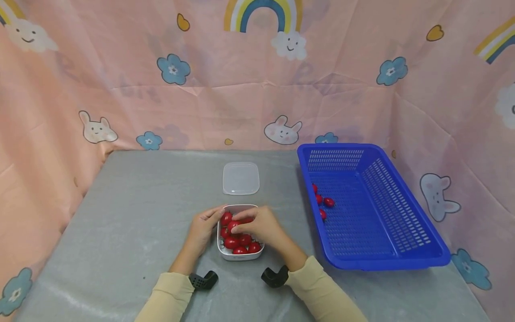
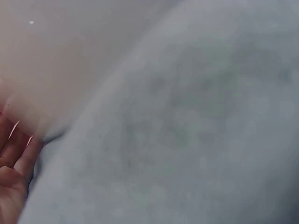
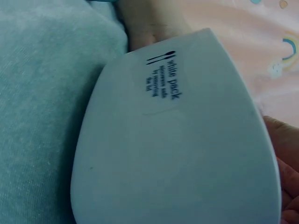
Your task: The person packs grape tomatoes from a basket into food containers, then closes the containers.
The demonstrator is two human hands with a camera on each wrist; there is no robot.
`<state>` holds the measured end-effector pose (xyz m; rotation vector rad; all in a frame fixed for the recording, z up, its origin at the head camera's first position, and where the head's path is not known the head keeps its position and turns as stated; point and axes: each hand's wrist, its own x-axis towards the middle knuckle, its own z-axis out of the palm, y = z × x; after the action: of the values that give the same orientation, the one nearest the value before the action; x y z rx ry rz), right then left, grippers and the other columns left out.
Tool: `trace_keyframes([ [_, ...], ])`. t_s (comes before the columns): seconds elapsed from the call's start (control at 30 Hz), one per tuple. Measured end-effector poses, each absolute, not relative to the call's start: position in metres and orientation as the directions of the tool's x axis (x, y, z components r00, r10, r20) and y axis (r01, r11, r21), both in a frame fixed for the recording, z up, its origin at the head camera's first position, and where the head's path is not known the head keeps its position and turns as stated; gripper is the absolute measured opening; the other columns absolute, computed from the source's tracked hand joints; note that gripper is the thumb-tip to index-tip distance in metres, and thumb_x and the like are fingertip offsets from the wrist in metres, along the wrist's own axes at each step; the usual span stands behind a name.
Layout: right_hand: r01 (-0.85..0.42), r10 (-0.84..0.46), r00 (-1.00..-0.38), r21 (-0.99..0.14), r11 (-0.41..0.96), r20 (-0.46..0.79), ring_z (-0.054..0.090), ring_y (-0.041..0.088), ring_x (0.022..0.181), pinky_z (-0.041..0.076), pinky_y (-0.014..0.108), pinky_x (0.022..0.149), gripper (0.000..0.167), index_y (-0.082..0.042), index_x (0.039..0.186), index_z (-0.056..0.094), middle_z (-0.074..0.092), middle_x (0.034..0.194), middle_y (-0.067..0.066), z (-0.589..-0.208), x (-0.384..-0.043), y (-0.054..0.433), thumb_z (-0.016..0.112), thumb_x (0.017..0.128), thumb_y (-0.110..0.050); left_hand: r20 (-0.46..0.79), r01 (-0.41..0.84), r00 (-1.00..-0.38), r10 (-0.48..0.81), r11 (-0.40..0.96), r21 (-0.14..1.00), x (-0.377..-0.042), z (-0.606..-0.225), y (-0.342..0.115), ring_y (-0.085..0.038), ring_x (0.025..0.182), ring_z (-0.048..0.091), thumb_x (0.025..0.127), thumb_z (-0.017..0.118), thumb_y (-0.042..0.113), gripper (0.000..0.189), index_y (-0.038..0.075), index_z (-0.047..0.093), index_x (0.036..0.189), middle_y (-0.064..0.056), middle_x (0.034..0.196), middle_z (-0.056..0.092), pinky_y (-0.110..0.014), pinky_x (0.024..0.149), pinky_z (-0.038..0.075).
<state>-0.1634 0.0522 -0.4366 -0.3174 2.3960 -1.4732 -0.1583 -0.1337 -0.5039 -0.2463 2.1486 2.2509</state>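
A white square food container (image 1: pixel 241 257) stands on the table with several red cherry tomatoes (image 1: pixel 231 243) inside. The left hand (image 1: pixel 200 230) holds the container at its back left corner, thumb at the rim. Over the container, the right hand (image 1: pixel 262 227) pinches one cherry tomato (image 1: pixel 233 226) between thumb and fingers, among the others. Printed writing shows on the container's side (image 3: pixel 173 116) in the right wrist view, with the right hand's fingers (image 3: pixel 289 182) past its rim. Most of the left wrist view is blurred by the container's near wall (image 2: pixel 163 116).
A clear square lid (image 1: pixel 241 179) lies flat behind the container. To the right stands a blue plastic basket (image 1: pixel 386 263) with several cherry tomatoes (image 1: pixel 329 202) along its left side. A grey cloth (image 1: pixel 120 214) covers the table, and a patterned pink curtain (image 1: pixel 225 103) hangs behind.
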Motion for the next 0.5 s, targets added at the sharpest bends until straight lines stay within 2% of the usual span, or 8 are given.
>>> trace_keyframes([
  [0.2,-0.121,-0.357,-0.93,-0.842,0.525,-0.089,0.065,0.013,0.092,0.054,0.024,0.075,0.026,-0.01,0.095,0.081,0.079,0.094,0.004,-0.4365,-0.1616,0.0494,0.089,0.073,-0.022,-0.129,-0.125,-0.988,-0.089,-0.05,0.991,-0.158,-0.5017,-0.1333,0.002,0.106,0.064,0.096,0.065,0.019,0.034,-0.003,0.069,0.121,-0.01,0.122,0.072,-0.023,0.102,0.047],
  [0.37,-0.164,-0.369,-0.927,-0.81,0.563,-0.069,0.066,0.02,0.101,0.056,0.036,0.087,0.027,-0.01,0.096,0.081,0.079,0.097,0.004,-0.4349,-0.1598,0.0487,0.088,0.073,-0.022,-0.132,-0.128,-0.987,-0.089,-0.044,0.991,-0.1575,-0.501,-0.1332,0.003,0.106,0.063,0.096,0.065,0.019,0.034,-0.003,0.069,0.121,-0.008,0.121,0.073,-0.025,0.104,0.046],
  [0.5,-0.185,-0.383,-0.921,-0.795,0.578,-0.064,0.065,0.022,0.105,0.055,0.041,0.092,0.028,-0.01,0.098,0.081,0.078,0.099,0.004,-0.4344,-0.1595,0.0489,0.088,0.073,-0.022,-0.127,-0.123,-0.988,-0.087,-0.047,0.991,-0.1574,-0.5015,-0.133,0.002,0.106,0.064,0.096,0.065,0.019,0.034,-0.004,0.068,0.121,-0.008,0.121,0.073,-0.021,0.101,0.047],
])
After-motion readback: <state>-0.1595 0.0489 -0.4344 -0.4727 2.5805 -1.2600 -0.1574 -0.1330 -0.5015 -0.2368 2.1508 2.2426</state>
